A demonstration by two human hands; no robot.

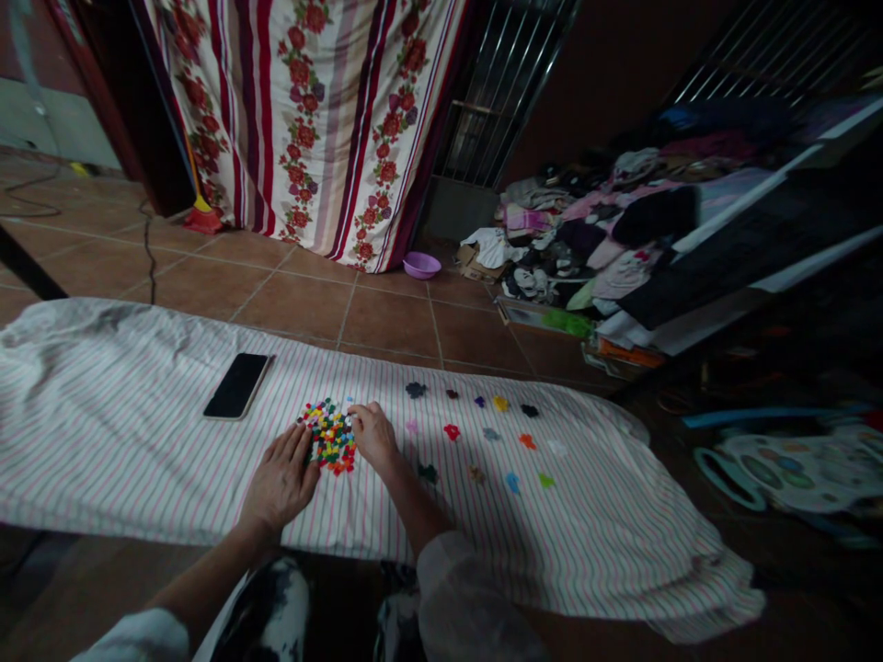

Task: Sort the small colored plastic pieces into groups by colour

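A pile of small multicoloured pieces [332,437] lies on the striped cloth [172,460] in front of me. My left hand [281,473] rests flat at the pile's left edge, fingers stretched out. At its right edge, my right hand [372,432] has its fingers bent, the fingertips touching the upper right of the pile; whatever they pinch is too small to make out. To the right, small heaps sorted by colour stand in rows, among them a yellow heap [500,404], a red heap [451,431], an orange heap [527,441] and a dark green heap [429,473].
A phone [238,386] lies on the cloth left of the pile. Beyond, on the tiled floor, are a purple basin [421,266], a red broom [202,219] and a floral curtain [303,119]. A heap of clothes [593,221] lies at the back right.
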